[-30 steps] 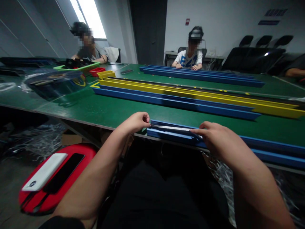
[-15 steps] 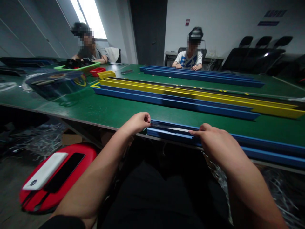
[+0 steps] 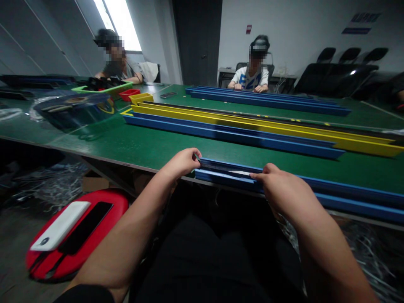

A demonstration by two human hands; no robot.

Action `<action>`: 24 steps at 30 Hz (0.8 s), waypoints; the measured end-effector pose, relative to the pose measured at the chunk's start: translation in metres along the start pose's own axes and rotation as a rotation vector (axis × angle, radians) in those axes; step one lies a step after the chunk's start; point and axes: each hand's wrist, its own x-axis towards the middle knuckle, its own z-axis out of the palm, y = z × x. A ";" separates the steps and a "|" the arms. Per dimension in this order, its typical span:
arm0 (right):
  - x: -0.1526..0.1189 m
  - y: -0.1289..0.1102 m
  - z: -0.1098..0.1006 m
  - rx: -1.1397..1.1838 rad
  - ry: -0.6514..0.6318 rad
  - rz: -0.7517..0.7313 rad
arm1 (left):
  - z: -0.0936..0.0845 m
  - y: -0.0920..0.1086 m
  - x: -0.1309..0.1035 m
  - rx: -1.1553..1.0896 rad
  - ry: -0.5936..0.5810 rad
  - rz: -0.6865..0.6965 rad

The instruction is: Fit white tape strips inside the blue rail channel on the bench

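A long blue channel rail [image 3: 227, 176] lies along the near edge of the table. At its left end my left hand [image 3: 187, 161] is closed in a pinch, fingertips over the channel. My right hand [image 3: 276, 179] is closed too, thumb and finger pinching a thin strip [image 3: 241, 172] farther right along the rail. The strip looks dark with a pale, shiny stretch and runs inside the channel between my hands. My fingers hide both pinched spots.
Beyond lie another blue rail [image 3: 221, 131], a yellow rail [image 3: 268, 126] and several blue rails [image 3: 268, 103]. A roll of clear film [image 3: 75, 109] and small red [image 3: 128, 94] and yellow bins [image 3: 141, 98] stand left. Two people sit across the green table [image 3: 151, 147].
My hands stay at nearly the same spots on the rail. The pale stretch showing on the strip looks shorter on its left side. The other rails have not moved.
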 end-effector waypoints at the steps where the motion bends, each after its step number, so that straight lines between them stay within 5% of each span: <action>1: 0.000 -0.001 -0.001 -0.003 -0.008 0.003 | 0.000 0.000 0.000 0.002 -0.003 0.002; 9: -0.003 -0.004 -0.006 -0.079 -0.097 -0.011 | 0.000 0.001 0.002 0.037 -0.032 0.018; 24: 0.034 0.019 -0.022 -0.211 -0.252 -0.345 | -0.001 0.000 0.003 0.061 -0.043 0.047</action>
